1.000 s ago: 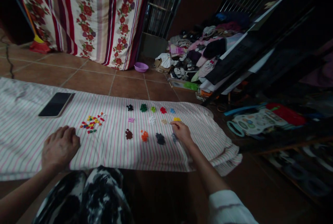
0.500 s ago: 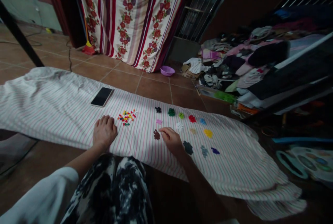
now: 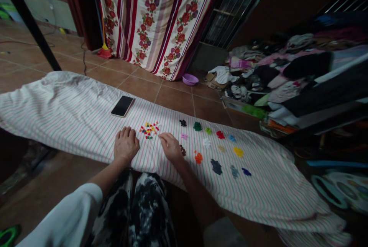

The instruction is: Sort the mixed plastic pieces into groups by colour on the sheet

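Observation:
My left hand [image 3: 126,144] lies flat on the striped cloth [image 3: 86,97], fingers stretched forward, holding nothing. Just right of it is a mixed pile of tiny coloured pieces [image 3: 148,129], mostly red, yellow, orange and white with some green. At the pile's right edge, my right hand [image 3: 170,146] is closed with thumb and forefinger pressed together; whatever may be in the pinch is too small to make out. Its wrist partly covers the brown pieces [image 3: 183,150]. Farther right lie single-colour piles, among them orange pieces [image 3: 198,157], dark grey pieces [image 3: 216,166] and yellow pieces [image 3: 238,152].
A phone [image 3: 122,106] lies on the cloth beyond my left hand. Past the far edge, a purple bowl [image 3: 190,79] stands on the tiled floor near a floral curtain [image 3: 149,21]. Heaped clothes [image 3: 267,71] fill the right side. A dark pole [image 3: 31,21] slants at the left.
My right hand has moved left, from beside the brown pieces to the mixed pile, uncovering the orange pieces. My left hand stays on the cloth. The whole view has shifted slightly.

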A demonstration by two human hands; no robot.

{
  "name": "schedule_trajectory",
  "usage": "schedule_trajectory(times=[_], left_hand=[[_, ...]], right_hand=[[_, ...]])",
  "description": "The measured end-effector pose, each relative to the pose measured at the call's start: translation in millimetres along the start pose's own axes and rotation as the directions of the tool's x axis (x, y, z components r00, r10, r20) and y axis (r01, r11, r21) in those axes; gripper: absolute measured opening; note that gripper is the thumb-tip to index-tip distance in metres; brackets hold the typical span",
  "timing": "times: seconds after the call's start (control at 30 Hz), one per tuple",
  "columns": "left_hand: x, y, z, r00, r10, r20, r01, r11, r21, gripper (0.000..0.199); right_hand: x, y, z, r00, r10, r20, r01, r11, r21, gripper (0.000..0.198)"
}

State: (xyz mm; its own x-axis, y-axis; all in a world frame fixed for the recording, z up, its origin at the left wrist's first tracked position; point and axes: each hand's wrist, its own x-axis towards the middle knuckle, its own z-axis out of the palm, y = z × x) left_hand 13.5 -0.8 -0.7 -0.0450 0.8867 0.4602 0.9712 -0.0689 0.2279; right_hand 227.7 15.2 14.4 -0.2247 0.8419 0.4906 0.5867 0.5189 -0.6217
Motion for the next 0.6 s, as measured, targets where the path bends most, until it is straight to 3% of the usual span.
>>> schedule_trajectory(times=[0.17,0.27,0.43,0.6], left_hand=[[0.9,0.6,-2.7,0.999,-0.012,0.045,0.012,1.000,-0.022,0.034],[0.2,1.0,-2.4,0.999,-0.015,0.044,0.017,0.999,-0.029,0.035],[0.0,1.1,-2.8,0.999,-0.016,0.047,0.017,1.000,-0.018,0.036],[0.9,1.5,-5.6,0.998,-0.013,0.059,0.014,1.000,-0.024,0.037]], right_hand=[[-13.0,28.8,-53.9,0.966,0.099,-0.238,-0.124,0.988,-0.094,0.026],[-33.0,34.1,-66.0,0.952,0.107,-0.286,-0.153,0.978,-0.145,0.027],[-63.7,32.1,-39.0,0.953,0.102,-0.284,-0.180,0.947,-0.265,0.023],[-66.0,36.9,-15.3,0.944,0.137,-0.301,-0.220,0.940,-0.260,0.032]])
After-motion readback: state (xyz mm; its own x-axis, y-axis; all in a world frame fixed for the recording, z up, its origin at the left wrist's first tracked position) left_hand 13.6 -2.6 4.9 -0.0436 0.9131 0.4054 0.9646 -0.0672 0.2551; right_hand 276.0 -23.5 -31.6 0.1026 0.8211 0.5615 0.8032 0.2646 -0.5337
